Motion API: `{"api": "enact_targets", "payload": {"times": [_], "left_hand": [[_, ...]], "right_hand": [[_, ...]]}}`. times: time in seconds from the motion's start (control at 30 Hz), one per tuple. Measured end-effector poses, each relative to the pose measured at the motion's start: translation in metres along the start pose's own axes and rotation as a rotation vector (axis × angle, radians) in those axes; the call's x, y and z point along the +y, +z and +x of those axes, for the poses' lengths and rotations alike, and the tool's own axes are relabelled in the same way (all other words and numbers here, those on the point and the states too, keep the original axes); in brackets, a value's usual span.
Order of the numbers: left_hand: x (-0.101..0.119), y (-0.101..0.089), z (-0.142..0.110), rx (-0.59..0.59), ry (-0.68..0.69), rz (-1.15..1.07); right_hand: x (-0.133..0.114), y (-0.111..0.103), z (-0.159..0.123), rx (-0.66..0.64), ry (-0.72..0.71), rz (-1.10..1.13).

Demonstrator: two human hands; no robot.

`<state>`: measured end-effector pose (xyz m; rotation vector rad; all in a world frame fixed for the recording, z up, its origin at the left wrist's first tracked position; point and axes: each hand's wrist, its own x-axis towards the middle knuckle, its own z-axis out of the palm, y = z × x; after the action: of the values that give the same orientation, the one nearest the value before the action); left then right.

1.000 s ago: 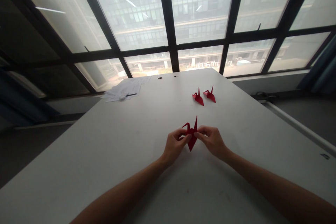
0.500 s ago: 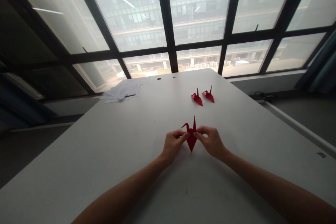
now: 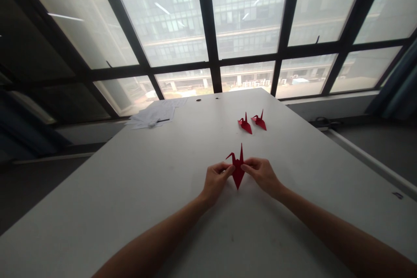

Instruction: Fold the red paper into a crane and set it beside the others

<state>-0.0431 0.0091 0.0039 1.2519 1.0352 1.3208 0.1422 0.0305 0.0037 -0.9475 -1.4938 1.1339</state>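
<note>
Between my two hands is a red origami crane [image 3: 238,176], its bent head to the left, its pointed tail upward and a wing pointing down toward me. My left hand [image 3: 217,180] pinches its left side between thumb and fingers. On the right side, my right hand [image 3: 263,175] grips it the same way, thumb on the near face. The fingertips behind the paper are hidden. Beyond my hands, two more red cranes, a left one [image 3: 245,126] and a right one [image 3: 259,122], stand side by side on the white table [image 3: 156,191].
Loose white papers [image 3: 151,115] lie at the table's far left with a dark pen [image 3: 163,120] on them. A small dark hole [image 3: 198,100] is near the far edge. Large windows [image 3: 247,17] rise behind the table, and a blue curtain [image 3: 394,82] hangs at right.
The view has tilted slightly, so the background sits a little lower. My hands keep their hold on the crane, with my right fingers drawn slightly closer together.
</note>
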Motion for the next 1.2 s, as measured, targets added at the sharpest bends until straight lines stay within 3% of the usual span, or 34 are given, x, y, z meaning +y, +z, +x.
{"api": "enact_targets", "payload": {"times": [0.13, 0.27, 0.37, 0.47, 0.63, 0.93, 1.07, 1.2], "left_hand": [[0.0, 0.001, 0.0, 0.011, 0.004, 0.035], [0.005, 0.005, -0.002, -0.085, 0.07, 0.102], [0.004, 0.004, -0.001, 0.018, 0.089, 0.128], [0.001, 0.003, 0.0, 0.112, 0.021, 0.152], [0.001, 0.003, -0.003, -0.088, 0.066, 0.156], [0.0, 0.004, -0.005, -0.124, 0.139, 0.232], [-0.004, 0.004, -0.007, -0.076, 0.182, 0.322], [-0.009, 0.005, -0.007, 0.004, 0.179, 0.363]], "right_hand": [[-0.01, -0.009, 0.009, 0.021, -0.119, -0.073], [-0.021, -0.015, 0.016, 0.017, -0.19, -0.171], [-0.022, -0.017, 0.018, 0.051, -0.191, -0.133], [-0.023, -0.021, 0.019, 0.103, -0.223, -0.11], [-0.028, -0.027, 0.016, -0.024, -0.217, -0.211], [-0.028, -0.023, 0.012, -0.156, -0.201, -0.246], [-0.034, -0.048, 0.026, -0.118, -0.227, -0.318], [-0.033, -0.111, 0.061, -0.033, -0.251, -0.455]]}}
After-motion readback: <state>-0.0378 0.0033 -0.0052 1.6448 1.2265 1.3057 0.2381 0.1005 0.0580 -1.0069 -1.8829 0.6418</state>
